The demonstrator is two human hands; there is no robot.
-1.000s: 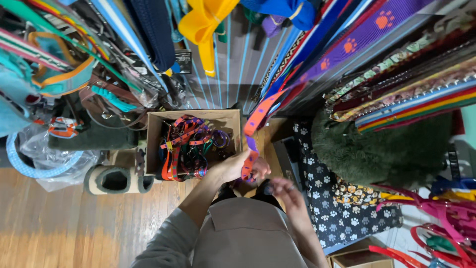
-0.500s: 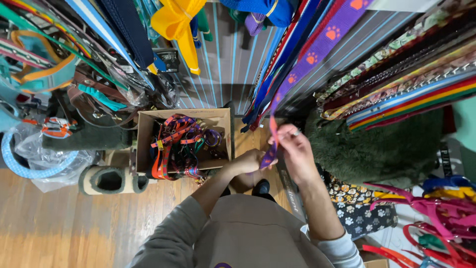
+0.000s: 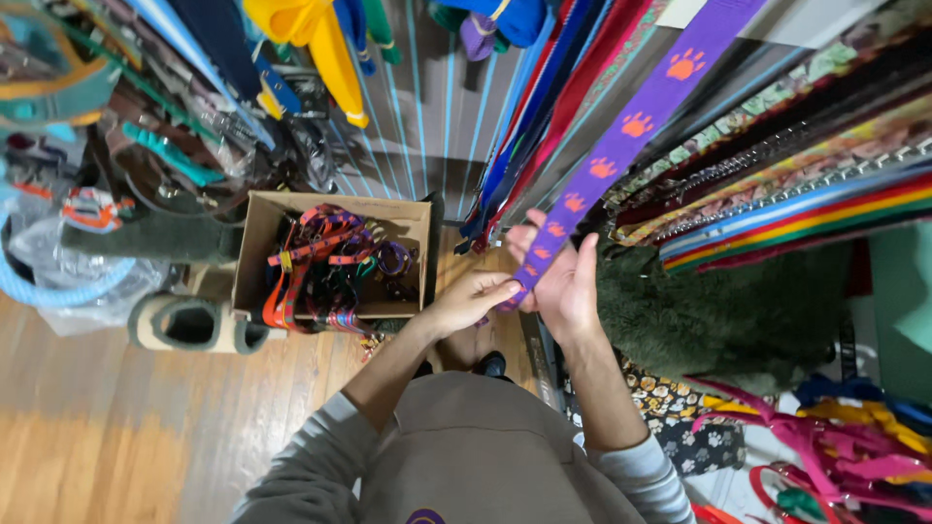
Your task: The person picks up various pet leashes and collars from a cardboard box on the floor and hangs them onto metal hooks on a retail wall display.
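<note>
Head view: left hand point(image 3: 473, 299) and right hand point(image 3: 558, 279) both grasp a purple leash point(image 3: 621, 141) with orange paw prints; brown cardboard box point(image 3: 254, 243) of leashes sits just left of the left hand.

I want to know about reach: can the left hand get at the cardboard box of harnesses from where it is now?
Probably yes. The left hand pinches the purple paw-print leash beside the open-topped cardboard box; nothing lies between, but it must release the leash first.

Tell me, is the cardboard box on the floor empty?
No, the cardboard box is full of tangled orange, red and purple collars.
</note>
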